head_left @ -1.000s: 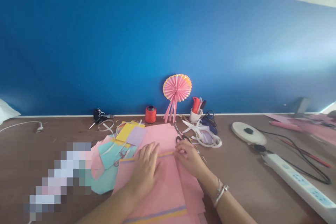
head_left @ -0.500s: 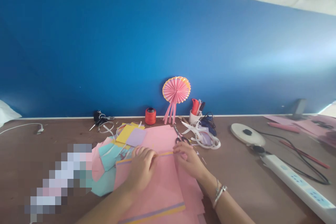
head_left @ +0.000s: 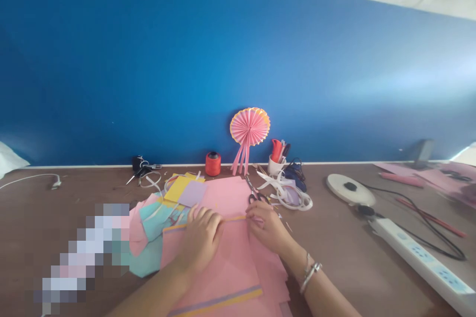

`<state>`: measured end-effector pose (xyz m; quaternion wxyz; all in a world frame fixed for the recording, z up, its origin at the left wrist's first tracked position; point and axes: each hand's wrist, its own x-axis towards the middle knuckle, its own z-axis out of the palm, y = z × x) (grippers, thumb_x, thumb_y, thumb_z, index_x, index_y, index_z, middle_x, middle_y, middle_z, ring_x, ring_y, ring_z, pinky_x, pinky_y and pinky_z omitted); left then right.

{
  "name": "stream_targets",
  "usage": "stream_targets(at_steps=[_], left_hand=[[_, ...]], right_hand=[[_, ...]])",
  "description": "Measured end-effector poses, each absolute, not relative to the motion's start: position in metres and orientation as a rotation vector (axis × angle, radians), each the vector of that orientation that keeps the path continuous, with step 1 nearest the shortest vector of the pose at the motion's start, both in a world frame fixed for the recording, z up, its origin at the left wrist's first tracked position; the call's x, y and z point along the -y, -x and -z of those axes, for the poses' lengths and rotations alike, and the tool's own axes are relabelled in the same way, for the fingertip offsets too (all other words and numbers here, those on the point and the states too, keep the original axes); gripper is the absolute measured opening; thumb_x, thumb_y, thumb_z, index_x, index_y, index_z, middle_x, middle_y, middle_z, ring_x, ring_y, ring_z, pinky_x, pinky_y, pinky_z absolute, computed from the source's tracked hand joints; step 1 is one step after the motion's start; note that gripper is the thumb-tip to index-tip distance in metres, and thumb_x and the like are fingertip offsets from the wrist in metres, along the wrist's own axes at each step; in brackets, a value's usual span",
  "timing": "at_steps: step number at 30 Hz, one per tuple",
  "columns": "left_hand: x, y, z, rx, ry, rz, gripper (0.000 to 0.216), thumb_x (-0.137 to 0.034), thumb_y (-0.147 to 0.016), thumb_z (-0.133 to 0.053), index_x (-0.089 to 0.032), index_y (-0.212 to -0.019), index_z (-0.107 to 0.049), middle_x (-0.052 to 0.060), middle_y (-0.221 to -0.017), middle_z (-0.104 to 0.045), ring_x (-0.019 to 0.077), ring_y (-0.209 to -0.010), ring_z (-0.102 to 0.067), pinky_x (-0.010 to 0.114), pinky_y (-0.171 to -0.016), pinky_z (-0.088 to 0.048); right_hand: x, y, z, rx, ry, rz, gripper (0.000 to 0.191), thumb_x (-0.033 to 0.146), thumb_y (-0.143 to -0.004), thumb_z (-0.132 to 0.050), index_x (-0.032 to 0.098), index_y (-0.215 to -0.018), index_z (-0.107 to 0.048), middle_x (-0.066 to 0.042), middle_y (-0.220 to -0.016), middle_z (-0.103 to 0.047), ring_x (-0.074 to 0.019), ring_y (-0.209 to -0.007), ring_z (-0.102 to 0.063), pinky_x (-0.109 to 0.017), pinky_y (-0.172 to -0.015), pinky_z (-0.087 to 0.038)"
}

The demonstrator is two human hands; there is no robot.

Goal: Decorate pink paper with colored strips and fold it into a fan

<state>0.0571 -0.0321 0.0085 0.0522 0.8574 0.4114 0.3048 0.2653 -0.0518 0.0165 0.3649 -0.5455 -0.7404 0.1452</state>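
Observation:
A pink paper sheet (head_left: 230,262) with a yellow and purple strip along its far edge lies in front of me on the brown table (head_left: 353,257). My left hand (head_left: 201,240) rests on the sheet, its fingers curled over the far edge. My right hand (head_left: 267,228) pinches the same edge at the right end, fingers closed on the paper. A bracelet sits on my right wrist. Scissors (head_left: 255,193) lie just beyond my right hand, on another pink sheet (head_left: 226,193).
Yellow, lilac and turquoise paper pieces (head_left: 174,198) lie left of the sheet. A pink paper fan (head_left: 250,129), a red thread spool (head_left: 213,163), a pen cup (head_left: 277,158) and white ribbon (head_left: 290,193) stand at the blue wall. A power strip (head_left: 420,257) lies right.
My left hand has gone from lying flat on the sheet to curling its fingers over the far edge. My right hand stays pinched at the edge's right end.

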Motion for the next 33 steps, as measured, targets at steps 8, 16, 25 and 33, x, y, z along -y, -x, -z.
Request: stream_targets(at_steps=[8,16,25,33], left_hand=[[0.036,-0.058,-0.014,-1.225,-2.648,-0.915,0.018,-0.017,-0.087,-0.042,-0.022,-0.077,-0.057,0.0,-0.075,-0.059,0.0178,-0.08,-0.051,0.046,-0.097,-0.025],[0.032,-0.055,-0.011,-1.292,-2.597,-0.96,0.018,-0.014,-0.085,-0.042,-0.022,-0.077,-0.056,-0.001,-0.076,-0.061,0.0186,-0.081,-0.053,0.047,-0.097,-0.024],[0.027,-0.056,-0.01,-1.295,-2.48,-1.098,0.015,-0.017,-0.084,-0.043,-0.021,-0.077,-0.055,0.0,-0.073,-0.061,0.0176,-0.074,-0.056,0.042,-0.091,-0.032],[0.027,-0.054,-0.009,-1.297,-2.471,-1.115,0.014,-0.016,-0.083,-0.044,-0.021,-0.079,-0.056,0.001,-0.076,-0.062,0.0182,-0.076,-0.057,0.042,-0.089,-0.033]], right_hand=[[0.05,-0.262,-0.01,1.701,1.407,-0.541,0.017,0.01,-0.067,-0.049,0.017,-0.06,-0.062,-0.004,-0.075,-0.061,-0.0156,-0.074,-0.056,-0.027,-0.07,-0.041],[0.041,-0.271,0.0,1.367,1.502,-0.617,0.021,0.026,-0.073,-0.052,0.016,-0.055,-0.059,-0.001,-0.062,-0.057,-0.0156,-0.066,-0.051,-0.027,-0.066,-0.039],[0.04,-0.262,0.006,1.663,1.493,-0.41,0.017,0.026,-0.078,-0.052,0.017,-0.075,-0.066,-0.007,-0.081,-0.063,-0.0188,-0.078,-0.056,-0.032,-0.075,-0.041],[0.044,-0.263,-0.004,1.693,1.494,-0.303,0.02,0.022,-0.079,-0.047,0.019,-0.073,-0.065,-0.007,-0.082,-0.066,-0.0196,-0.083,-0.059,-0.034,-0.082,-0.041]])
